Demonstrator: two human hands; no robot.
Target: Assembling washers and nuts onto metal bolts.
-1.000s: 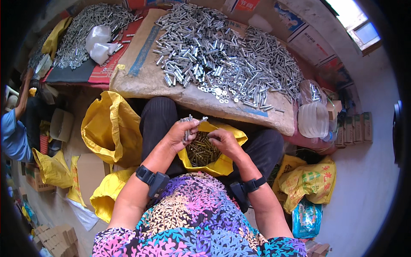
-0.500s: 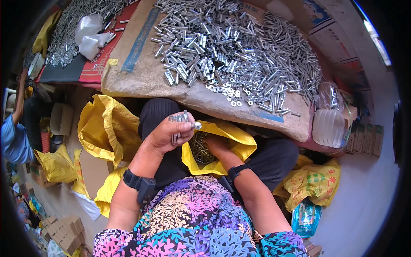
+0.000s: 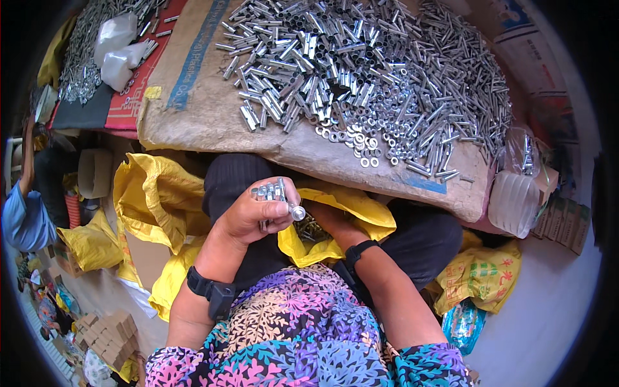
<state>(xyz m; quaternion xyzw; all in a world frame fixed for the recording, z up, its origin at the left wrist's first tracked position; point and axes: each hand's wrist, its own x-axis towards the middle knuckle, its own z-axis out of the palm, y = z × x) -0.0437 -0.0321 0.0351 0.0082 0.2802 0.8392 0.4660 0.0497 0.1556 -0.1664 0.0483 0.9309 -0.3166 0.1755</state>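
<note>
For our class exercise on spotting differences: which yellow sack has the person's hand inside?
The yellow sack between the person's legs: the right hand reaches into it. The other yellow sacks off to the sides hold neither hand.

Fingers of right hand (image 3: 331, 220) mostly hidden in yellow sack (image 3: 370, 218); metal pile (image 3: 322, 71) cut off at top.

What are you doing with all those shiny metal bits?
A person holds a bunch of silvery metal pieces in the left hand. The right hand is down in an open yellow sack of brassy pieces, partly hidden. Beyond, heaped metal tubes and some washers lie on a brown-covered table.
</note>
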